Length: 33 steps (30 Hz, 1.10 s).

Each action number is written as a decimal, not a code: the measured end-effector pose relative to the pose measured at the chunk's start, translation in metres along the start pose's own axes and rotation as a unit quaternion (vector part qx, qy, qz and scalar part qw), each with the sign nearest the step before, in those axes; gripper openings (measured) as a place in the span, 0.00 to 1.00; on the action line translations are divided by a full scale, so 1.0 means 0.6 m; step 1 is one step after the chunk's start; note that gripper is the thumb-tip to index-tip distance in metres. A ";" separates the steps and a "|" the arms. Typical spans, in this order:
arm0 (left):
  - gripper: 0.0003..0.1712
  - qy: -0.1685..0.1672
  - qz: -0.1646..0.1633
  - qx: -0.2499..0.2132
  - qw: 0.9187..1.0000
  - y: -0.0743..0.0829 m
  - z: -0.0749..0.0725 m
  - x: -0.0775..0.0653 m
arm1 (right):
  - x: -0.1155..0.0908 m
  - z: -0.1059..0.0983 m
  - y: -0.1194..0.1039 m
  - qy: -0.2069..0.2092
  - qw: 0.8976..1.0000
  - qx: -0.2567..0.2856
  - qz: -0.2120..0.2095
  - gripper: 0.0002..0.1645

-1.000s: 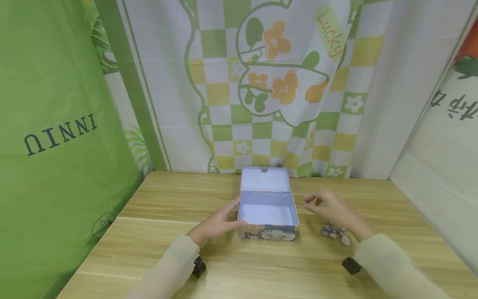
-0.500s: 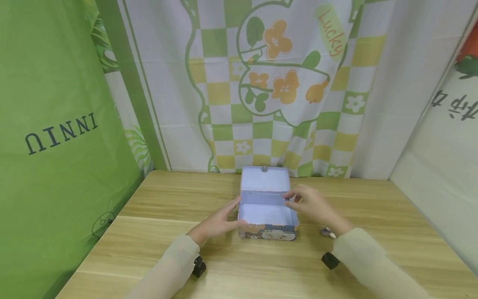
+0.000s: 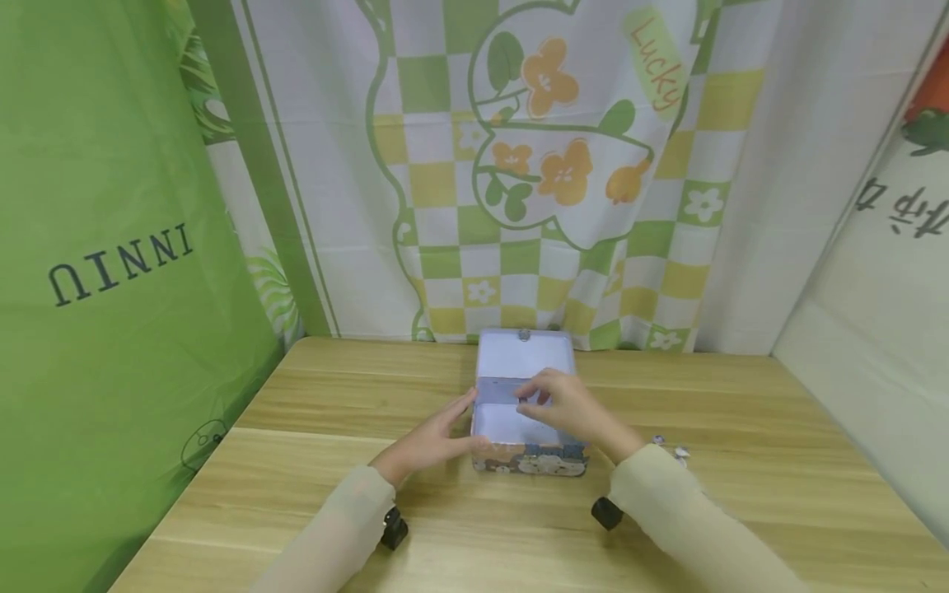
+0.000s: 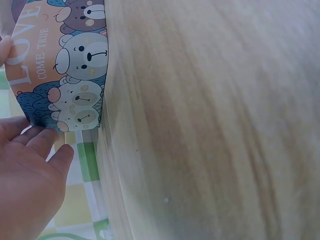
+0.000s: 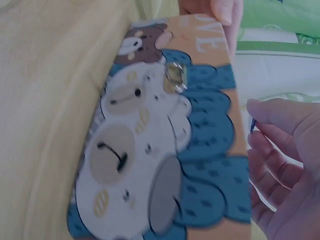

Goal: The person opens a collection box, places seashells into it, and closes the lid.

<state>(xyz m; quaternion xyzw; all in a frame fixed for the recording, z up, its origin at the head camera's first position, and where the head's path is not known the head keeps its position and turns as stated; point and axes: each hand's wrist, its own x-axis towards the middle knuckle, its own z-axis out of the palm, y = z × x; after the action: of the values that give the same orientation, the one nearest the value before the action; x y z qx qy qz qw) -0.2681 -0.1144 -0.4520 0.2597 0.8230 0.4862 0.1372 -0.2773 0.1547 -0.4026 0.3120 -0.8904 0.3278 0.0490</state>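
Fingers, right hand (image 3: pixel 569 405): thumb and fingertip pinch a small, thin, dark piece (image 5: pixel 253 126), and it's right over the rectangular, bear-printed orange-and-blue tin box (image 3: pixel 530 459)!
Fingers, left hand (image 3: pixel 430 445): spread, nearly straight, they touch the box's left side.
Tin box: it sits mid-frame in the head view, pale inside, hinged lid (image 3: pixel 525 356) up.
Small whitish loose pieces (image 3: pixel 680 452): these lie right of centre, near the cream right sleeve (image 3: pixel 689 511), on the pale wood-grain table (image 3: pixel 474 539).

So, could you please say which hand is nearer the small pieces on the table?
Right. The right hand hovers over the open tin, left of the small pieces; the left hand is at the tin's left side, farther away.
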 end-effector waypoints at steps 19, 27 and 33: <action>0.50 -0.001 -0.013 -0.009 1.000 -0.002 0.002 -0.001 | 0.027 0.058 -0.008 -0.042 0.999 -0.005 0.007 0.12; 0.50 0.002 0.001 0.000 1.000 -0.004 0.001 0.002 | 0.027 0.063 -0.009 -0.049 0.998 -0.014 0.034 0.14; 0.51 0.003 0.002 0.009 1.000 0.000 0.001 0.001 | 0.023 0.060 -0.002 -0.043 0.998 -0.015 0.034 0.13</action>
<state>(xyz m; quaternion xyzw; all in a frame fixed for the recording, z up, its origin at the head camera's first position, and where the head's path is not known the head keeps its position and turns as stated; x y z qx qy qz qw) -0.2685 -0.1139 -0.4525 0.2610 0.8274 0.4797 0.1311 -0.2838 0.1248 -0.4259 0.2944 -0.9066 0.3023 0.0039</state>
